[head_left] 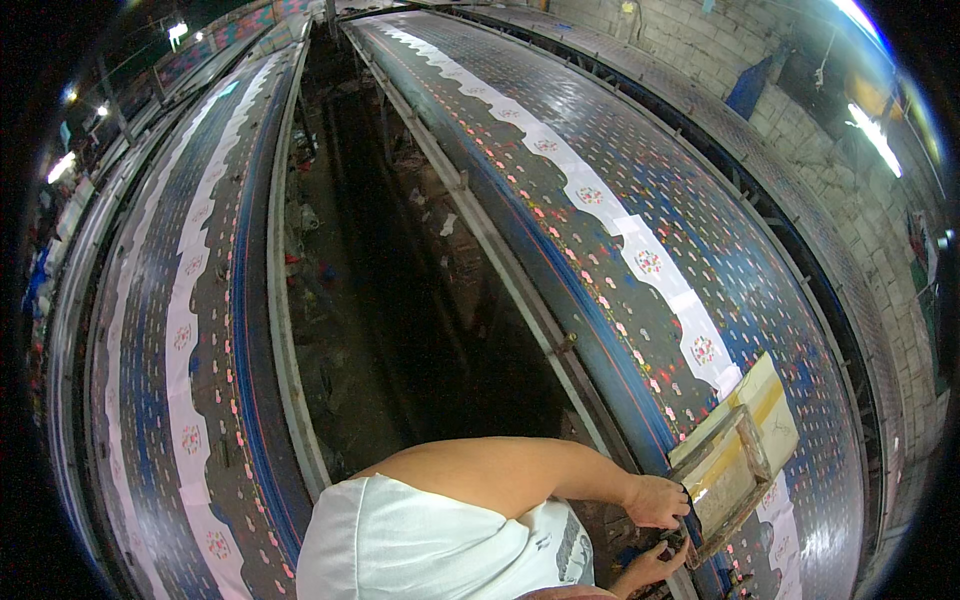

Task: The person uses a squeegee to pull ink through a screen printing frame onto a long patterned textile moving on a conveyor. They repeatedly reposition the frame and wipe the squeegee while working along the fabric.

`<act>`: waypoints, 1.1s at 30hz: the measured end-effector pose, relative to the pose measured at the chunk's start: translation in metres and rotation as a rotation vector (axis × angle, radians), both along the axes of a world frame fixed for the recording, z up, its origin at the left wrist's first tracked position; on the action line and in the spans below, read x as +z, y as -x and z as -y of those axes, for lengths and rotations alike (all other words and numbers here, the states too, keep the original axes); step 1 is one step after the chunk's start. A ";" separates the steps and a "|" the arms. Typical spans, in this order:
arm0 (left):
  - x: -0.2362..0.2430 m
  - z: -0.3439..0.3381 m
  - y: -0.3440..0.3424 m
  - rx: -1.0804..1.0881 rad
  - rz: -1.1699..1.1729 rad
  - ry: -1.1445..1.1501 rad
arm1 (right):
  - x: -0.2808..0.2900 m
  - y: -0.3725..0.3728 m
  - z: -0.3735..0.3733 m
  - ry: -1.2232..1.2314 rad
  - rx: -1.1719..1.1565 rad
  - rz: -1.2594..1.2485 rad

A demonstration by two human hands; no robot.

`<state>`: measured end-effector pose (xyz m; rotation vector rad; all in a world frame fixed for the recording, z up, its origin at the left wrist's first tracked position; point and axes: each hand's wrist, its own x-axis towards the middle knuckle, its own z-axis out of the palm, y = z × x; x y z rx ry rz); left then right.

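A wooden screen frame (715, 480) with a cream, yellow-stained panel (770, 395) lies tilted across the right printing table (830, 410), over a white fabric strip (668, 295) printed with small colourful motifs. My left hand (655, 500) reaches across to the frame's near left corner, fingers curled at its edge; what they grip is hard to make out. Just below it, my right hand (650, 562) has bent fingers at a small dark fitting (668, 540) on the table's side rail, partly hidden.
A second long printing table (150, 300) with white fabric strips runs along the left. Between the tables is a dark gap with scraps (445, 225) on the floor. Metal rails (520, 300) edge the tables. A block wall (890, 220) with tube lights stands on the right.
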<state>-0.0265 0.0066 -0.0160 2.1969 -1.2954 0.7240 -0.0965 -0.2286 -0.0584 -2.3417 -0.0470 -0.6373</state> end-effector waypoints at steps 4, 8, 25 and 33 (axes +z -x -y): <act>0.003 -0.003 0.003 0.028 -0.021 -0.042 | -0.002 0.003 -0.006 0.142 -0.002 0.094; -0.001 0.001 0.001 0.010 -0.028 -0.041 | 0.018 0.017 -0.029 -0.134 -0.082 -0.002; -0.001 0.047 -0.025 -0.124 -0.209 -0.163 | -0.020 0.009 0.000 0.034 -0.053 0.097; -0.002 0.044 -0.022 -0.111 -0.230 -0.206 | -0.010 0.029 -0.019 -0.275 -0.110 -0.029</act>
